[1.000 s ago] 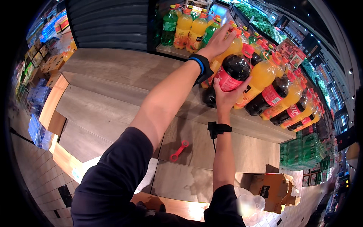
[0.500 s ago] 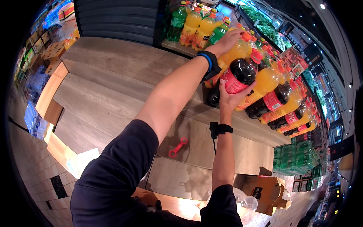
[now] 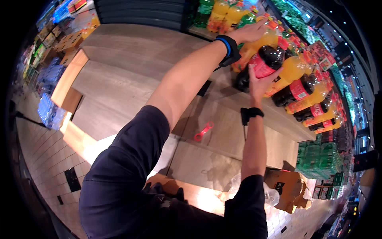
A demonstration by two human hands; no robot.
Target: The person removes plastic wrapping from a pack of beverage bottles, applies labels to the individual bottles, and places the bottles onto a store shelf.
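dark bottle (image 3: 267, 61), right hand (image 3: 260, 84) cupping, left hand (image 3: 250, 32) outstretched

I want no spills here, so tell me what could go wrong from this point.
The dark bottle is at the front of the wooden ledge; if the right hand loosened, it might fall forward. It is close beside an orange bottle, so shifting it could nudge that one. The left hand is among crowded bottles and might knock one.
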